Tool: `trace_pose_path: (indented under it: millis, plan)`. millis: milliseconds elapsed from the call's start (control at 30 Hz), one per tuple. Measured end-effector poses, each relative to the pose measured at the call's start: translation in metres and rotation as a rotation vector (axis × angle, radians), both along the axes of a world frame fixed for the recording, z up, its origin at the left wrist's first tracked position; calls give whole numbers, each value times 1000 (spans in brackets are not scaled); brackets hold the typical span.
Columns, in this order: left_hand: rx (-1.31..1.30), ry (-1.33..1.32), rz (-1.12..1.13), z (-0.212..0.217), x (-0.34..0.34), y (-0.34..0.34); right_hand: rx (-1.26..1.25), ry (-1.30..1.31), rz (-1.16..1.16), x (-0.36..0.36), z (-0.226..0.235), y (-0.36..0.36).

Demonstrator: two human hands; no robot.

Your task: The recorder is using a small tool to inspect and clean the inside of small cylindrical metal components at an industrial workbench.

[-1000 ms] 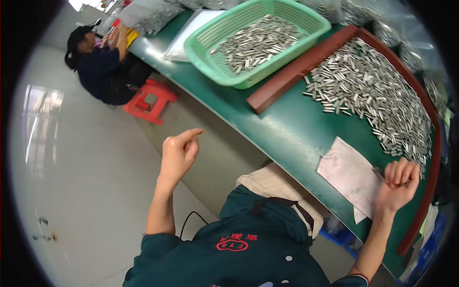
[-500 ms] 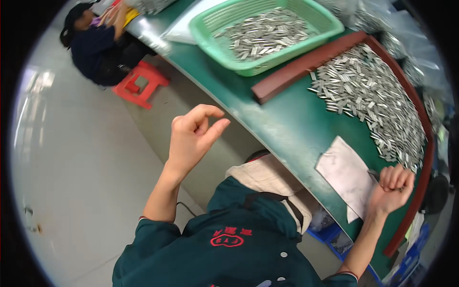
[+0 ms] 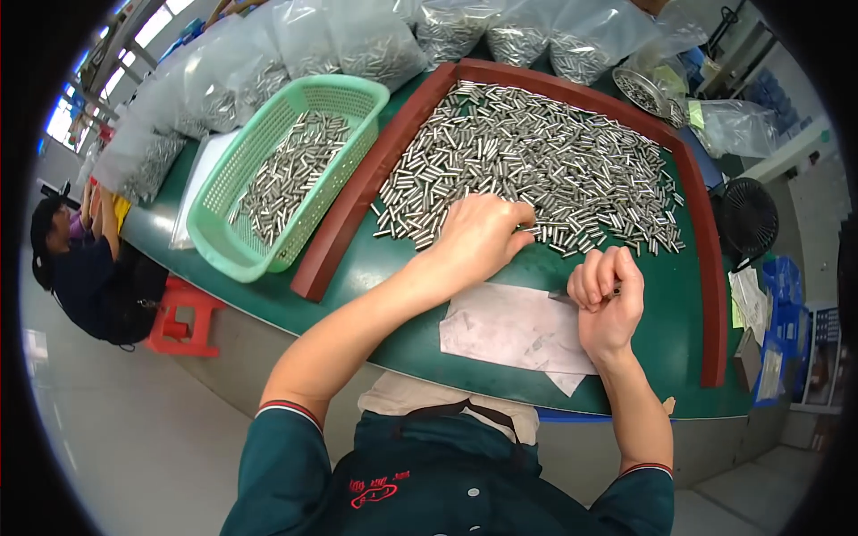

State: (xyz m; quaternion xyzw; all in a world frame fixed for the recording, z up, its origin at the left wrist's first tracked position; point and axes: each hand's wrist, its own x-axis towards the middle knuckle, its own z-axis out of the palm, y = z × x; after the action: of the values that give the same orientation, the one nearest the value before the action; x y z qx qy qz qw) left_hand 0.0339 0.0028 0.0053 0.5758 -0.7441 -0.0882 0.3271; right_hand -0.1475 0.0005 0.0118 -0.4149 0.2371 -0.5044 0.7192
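- Back left, running along the far edge: a row of clear plastic bags [image 3: 384,49] with loads of small metal pieces visible through the plastic.
- Next over, a light green perforated plastic basket [image 3: 342,183], partly filled with a loose heap of pins [image 3: 295,174] like the ones on the table.
- Then the reddish-brown frame [image 3: 375,183]. Three sides, open toward the person, so it fences the big pile at left, back and right.
- Left hand [image 3: 483,237]: right at the near edge of the pile, so it's the closer one. Thumb and index curl toward each other, tips pointing right; can't tell if there's a pin between them.
- The metal pins [image 3: 545,152] are spread inside the frame on the green table [image 3: 670,313], lying just beside those fingertips, off to the right and further out. Long axes go every which way, so no single direction to line up with.
- Below the pile, a stained whitish sheet [image 3: 514,329], cloth or paper, can't say which.
- Right hand [image 3: 608,299]: over the sheet's right end, short of the pile, fingers clenched around a slim dark item [image 3: 559,296] poking out leftward.
- Back right, outside the frame: a round metal dish [image 3: 662,96] with more little pieces in it.
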Motion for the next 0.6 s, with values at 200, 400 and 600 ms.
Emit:
trace_pose_path:
  millis: [200, 400, 600]
  plan:
    - [5, -80, 57, -17, -17, -4, 10, 2, -15, -1, 3, 0]
    - [-50, -396, 18, -21, -16, -1, 48, -12, 11, -3, -1, -5]
    - [-8, -425, -10, -15, -11, -7, 73, -20, 11, -6, 2, -8]
